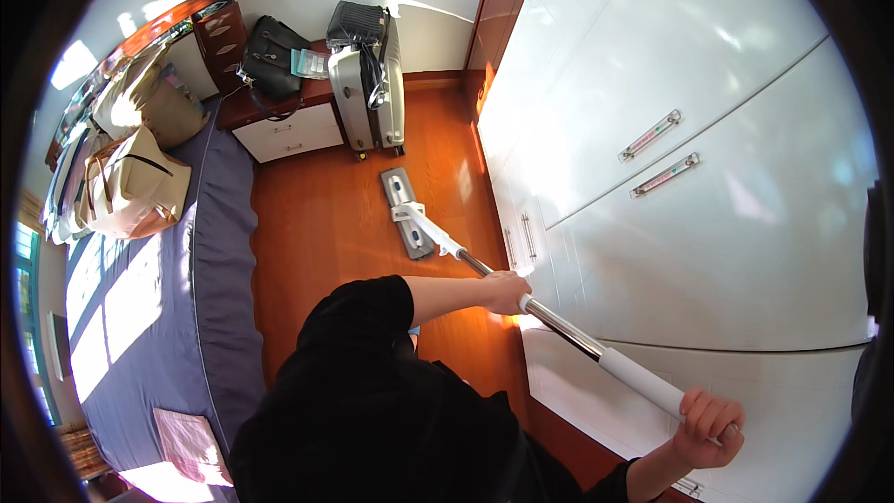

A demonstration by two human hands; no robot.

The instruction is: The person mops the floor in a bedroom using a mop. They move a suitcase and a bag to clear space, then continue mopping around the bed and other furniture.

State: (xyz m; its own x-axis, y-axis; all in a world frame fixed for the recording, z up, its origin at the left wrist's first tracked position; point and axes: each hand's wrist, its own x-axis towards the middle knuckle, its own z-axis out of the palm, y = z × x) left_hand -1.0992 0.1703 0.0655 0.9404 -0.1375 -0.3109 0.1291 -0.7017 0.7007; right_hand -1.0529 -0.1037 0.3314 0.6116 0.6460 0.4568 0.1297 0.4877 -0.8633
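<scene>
A flat mop runs diagonally across the view, and both my hands are on it. My left hand [506,292] grips the metal pole [566,330] near its middle, close to a white collar. Farther back, my right hand [711,427] is wrapped around the end of the white handle grip [642,383]. The grey mop head [408,215] lies on the wooden floor [314,237], joined to the pole by a white swivel connector [433,227]. It sits between the bed and the wardrobe, a short way in front of the suitcase.
White wardrobe doors [649,258] with clear handles line the right side. A silver suitcase [349,98] stands by the wall, beside a low drawer cabinet [286,134] bearing a black handbag [276,59]. On the left, a bed [223,251] holds a cream tote bag [136,185] and a pink cloth [190,443].
</scene>
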